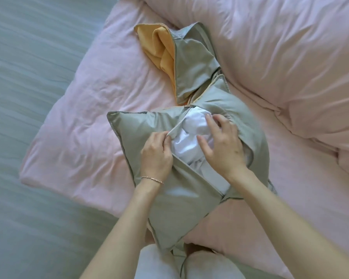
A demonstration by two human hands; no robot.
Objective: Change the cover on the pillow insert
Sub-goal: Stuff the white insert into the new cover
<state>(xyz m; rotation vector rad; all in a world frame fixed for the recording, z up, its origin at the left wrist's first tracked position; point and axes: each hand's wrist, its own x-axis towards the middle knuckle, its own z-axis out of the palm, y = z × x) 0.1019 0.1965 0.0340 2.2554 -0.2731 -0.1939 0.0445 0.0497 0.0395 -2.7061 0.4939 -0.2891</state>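
A grey-green pillow cover lies on the pink bed in front of me, its opening running diagonally across the top. The white pillow insert bulges out through that opening. My left hand pinches the left edge of the opening between thumb and fingers. My right hand rests on the insert with spread fingers, pressing it. Behind the pillow lies another cover, yellow-orange on one face and grey-green on the other, crumpled.
A pink duvet covers the bed, bunched into thick folds at the back right. Grey floor runs along the left. My white-clad knees are at the bottom edge.
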